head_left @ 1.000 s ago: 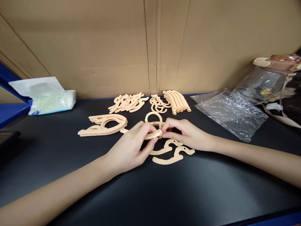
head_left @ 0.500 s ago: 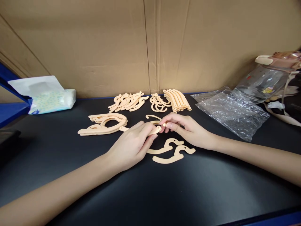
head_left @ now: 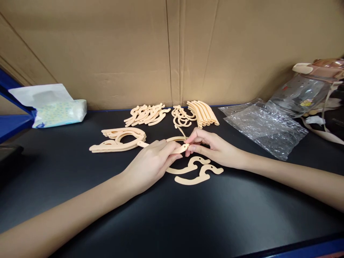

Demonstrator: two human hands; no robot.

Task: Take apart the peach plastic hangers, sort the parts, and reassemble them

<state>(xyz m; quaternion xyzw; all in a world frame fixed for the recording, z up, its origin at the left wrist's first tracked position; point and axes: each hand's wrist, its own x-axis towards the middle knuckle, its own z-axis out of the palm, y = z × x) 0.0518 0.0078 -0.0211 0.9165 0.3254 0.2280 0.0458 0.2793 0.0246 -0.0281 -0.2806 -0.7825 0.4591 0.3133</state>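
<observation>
My left hand (head_left: 153,157) is closed on a cream plastic hanger arm (head_left: 180,149), whose other end shows beyond the knuckles at left. My right hand (head_left: 212,147) pinches a thin hanger hook (head_left: 180,132) at its base, against the tip of that arm. Fingertips hide the exact contact. Behind the hands a curved cream piece (head_left: 173,139) shows in part; I cannot tell whether it lies on the table. Just in front lie two hanger arms with curled notched ends, the nearer one (head_left: 191,180) and another (head_left: 182,170) partly behind my left fingers.
Assembled-looking folded hangers (head_left: 118,147) are stacked at left. Along the back are notched arms (head_left: 147,115), loose hooks (head_left: 182,116) and curved bars (head_left: 202,114). A clear plastic bag (head_left: 266,125) and a bottle (head_left: 298,93) stand right; a tissue pack (head_left: 60,114) sits left.
The hook in my right hand has swung, its free end now pointing up and back. The arm's tip in my left hand has moved right, meeting my right fingertips.
</observation>
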